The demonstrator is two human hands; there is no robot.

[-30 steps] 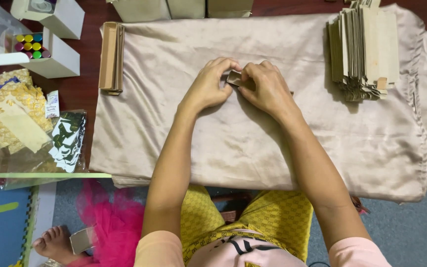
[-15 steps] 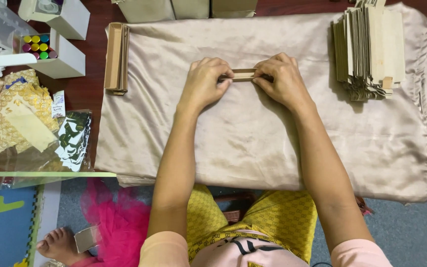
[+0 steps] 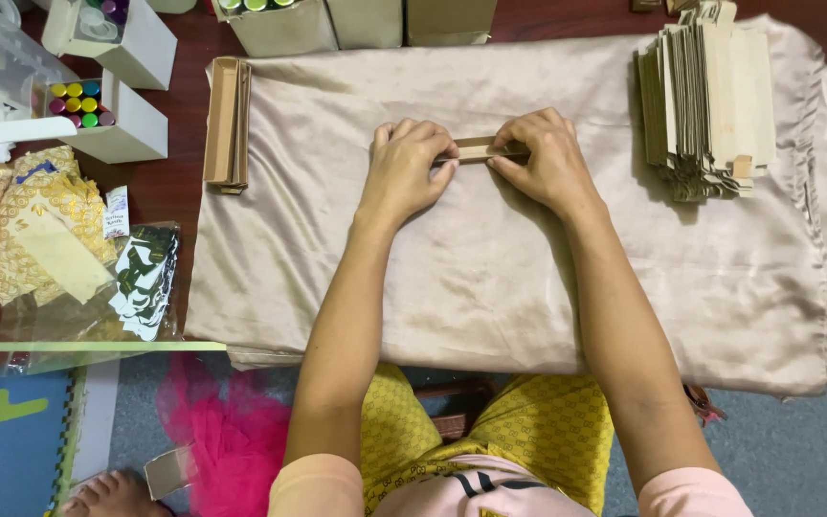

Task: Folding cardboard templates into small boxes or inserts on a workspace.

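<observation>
Cardboard strip (image 3: 483, 148), left hand (image 3: 406, 170), right hand (image 3: 546, 163) pinching

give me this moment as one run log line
left hand: pressing folded cardboard strip | right hand: pressing same strip | surface: beige satin cloth | flat cardboard stack right | folded pieces left

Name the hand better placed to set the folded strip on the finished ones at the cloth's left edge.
Left, probably. The left hand grips the folded strip nearer the finished strips; the right hand would cross over.

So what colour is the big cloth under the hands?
The cloth is a shiny beige-gold, plain with no pattern; the head view shows it.
</observation>
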